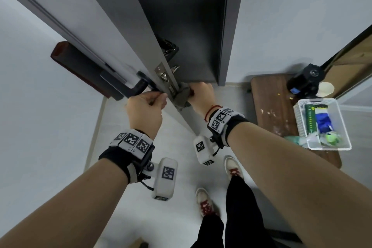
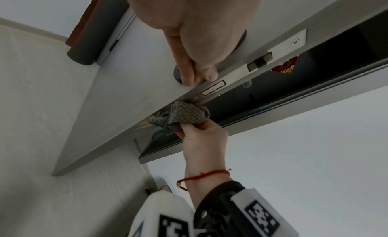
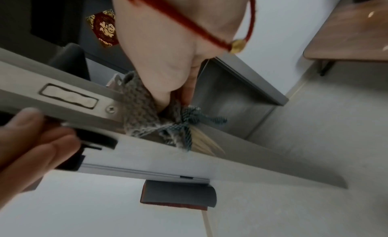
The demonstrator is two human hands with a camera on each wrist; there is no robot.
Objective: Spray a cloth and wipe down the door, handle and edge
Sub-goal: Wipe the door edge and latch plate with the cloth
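Bunched in the right hand (image 1: 199,91), the grey cloth (image 1: 182,94) is pressed on the door edge (image 1: 181,110) at frame centre, just below the latch plate (image 1: 163,75). The edge's long axis runs lower right. The handle (image 1: 138,86) is clasped by the left hand (image 1: 146,106).

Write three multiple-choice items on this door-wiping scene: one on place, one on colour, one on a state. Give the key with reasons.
1. Where is the cloth?
A. in the white basket
B. on the door edge below the latch plate
C. on the floor

2. What colour is the door handle?
A. black
B. gold
C. white

3. What is the left hand doing?
A. hanging free
B. holding a spray bottle
C. gripping the handle

Key: 1 B, the right hand presses the cloth there; 2 A, the lever shows black in the head view; 3 C, its fingers curl round the lever.
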